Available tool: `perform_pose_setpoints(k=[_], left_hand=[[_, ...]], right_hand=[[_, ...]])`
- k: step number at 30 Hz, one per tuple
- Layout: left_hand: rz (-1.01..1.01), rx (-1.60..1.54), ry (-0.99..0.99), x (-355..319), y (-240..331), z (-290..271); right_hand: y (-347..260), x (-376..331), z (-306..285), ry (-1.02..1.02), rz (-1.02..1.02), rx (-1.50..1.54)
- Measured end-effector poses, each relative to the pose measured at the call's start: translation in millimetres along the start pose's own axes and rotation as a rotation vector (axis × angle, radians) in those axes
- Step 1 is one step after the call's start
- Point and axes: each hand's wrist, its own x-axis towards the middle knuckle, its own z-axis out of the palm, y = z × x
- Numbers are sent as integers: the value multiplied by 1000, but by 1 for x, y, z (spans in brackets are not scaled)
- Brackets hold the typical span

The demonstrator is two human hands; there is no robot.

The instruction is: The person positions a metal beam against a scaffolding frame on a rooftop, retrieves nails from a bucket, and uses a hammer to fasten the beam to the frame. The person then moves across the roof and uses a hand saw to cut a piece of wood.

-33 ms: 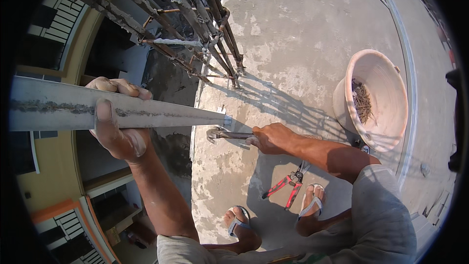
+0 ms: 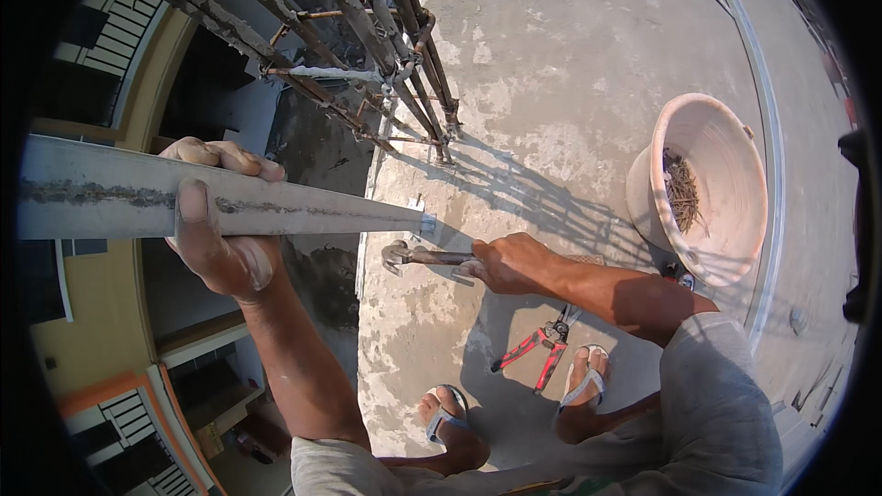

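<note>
Grasping a long grey bar (image 2: 303, 205), the left hand (image 2: 231, 262) has its far end over the concrete slab (image 2: 551, 83), near the edge; whether it's fastened yet is hard to see. Beside it, a hammer (image 2: 436, 257), clasped in the right hand (image 2: 514, 264).

Grey clothing (image 2: 721, 395) is worn with pale-soled flip-flops (image 2: 445, 421) that have blue-grey straps (image 2: 596, 388).
</note>
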Motion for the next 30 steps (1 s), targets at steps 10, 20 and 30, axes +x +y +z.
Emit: perform_pose_setpoints(k=[10,20,30], left_hand=[[60,-85,67,7,-6,9],[41,-18,13,4,-2,11],[46,-14,-26,1,-2,6]], right_hand=[[13,10,1,31,26,-98],[-4,-6,-10,161,-421,87],[-20,-12,0,29,-205,77]])
